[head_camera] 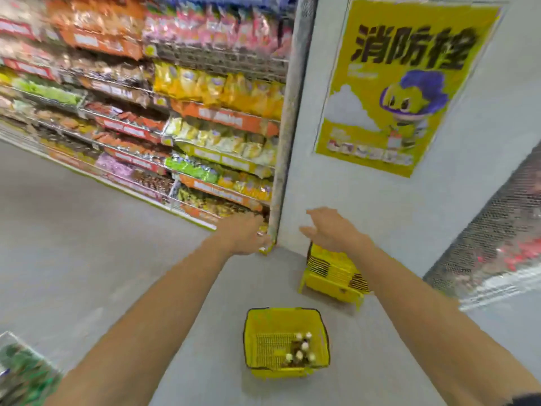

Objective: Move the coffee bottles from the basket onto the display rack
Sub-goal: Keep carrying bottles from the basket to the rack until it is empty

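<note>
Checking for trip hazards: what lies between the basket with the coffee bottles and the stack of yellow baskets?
Only bare grey floor separates the basket from the stack of baskets, as the head view shows.

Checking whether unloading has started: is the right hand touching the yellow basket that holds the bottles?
Apart. The head view shows the right hand raised and open, with bare floor between it and the basket.
</note>
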### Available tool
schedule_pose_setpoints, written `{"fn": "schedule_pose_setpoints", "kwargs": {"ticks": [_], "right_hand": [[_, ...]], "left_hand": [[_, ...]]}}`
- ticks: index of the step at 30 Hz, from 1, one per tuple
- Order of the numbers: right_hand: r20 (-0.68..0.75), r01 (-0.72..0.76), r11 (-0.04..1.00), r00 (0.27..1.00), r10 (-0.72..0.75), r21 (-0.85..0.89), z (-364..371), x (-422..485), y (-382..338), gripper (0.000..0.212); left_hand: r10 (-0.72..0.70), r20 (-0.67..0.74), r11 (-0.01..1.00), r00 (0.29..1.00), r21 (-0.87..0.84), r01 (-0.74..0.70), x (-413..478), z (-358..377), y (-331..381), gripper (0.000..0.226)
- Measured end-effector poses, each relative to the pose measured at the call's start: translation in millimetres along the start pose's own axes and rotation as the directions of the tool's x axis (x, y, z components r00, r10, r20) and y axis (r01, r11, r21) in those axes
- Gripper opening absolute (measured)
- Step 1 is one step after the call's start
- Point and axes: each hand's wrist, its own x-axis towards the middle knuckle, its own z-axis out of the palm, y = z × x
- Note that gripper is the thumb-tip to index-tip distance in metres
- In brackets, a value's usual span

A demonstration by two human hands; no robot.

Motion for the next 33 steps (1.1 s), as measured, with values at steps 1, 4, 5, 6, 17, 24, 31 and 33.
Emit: {"fn": "schedule_pose_setpoints", "kwargs": {"ticks": [1,4,5,6,17,24,31,33], "right_hand": [[0.006,-0.016,1.000,1.000,0.016,0.004,2,4,27,0.066],[0.037,-0.056,0.998,0.998,0.055,0.012,15,17,86,0.067],[0.045,-0.061,0.998,0.997,0.061,0.018,21,25,100,0.067],[0.057,-0.067,0.997,0.996,0.065,0.026,26,31,109,0.066],[0.266,-0.082,0.991,0.963,0.050,0.108,181,133,179,0.059],[0.564,-0.205,0.967,0.821,0.086,0.152,398,112,226,0.059],[0.667,-0.267,0.951,0.738,0.101,0.153,634,104,276,0.070],[0.659,-0.265,0.953,0.745,0.105,0.148,698,122,292,0.066]], "left_hand": [[0.011,0.017,1.000,1.000,0.008,-0.011,20,9,16,0.074],[0.039,0.057,0.999,0.998,0.001,-0.039,69,37,47,0.069],[0.049,0.074,0.999,0.996,-0.011,-0.049,81,44,54,0.065],[0.052,0.091,0.999,0.994,-0.021,-0.050,93,49,59,0.063],[0.051,0.316,0.999,0.947,-0.030,-0.044,234,191,61,0.062],[0.061,0.569,0.997,0.820,-0.076,-0.022,245,397,76,0.057],[0.047,0.634,0.996,0.772,-0.090,0.014,267,636,93,0.056],[0.052,0.635,0.995,0.771,-0.100,0.015,286,702,93,0.059]]}}
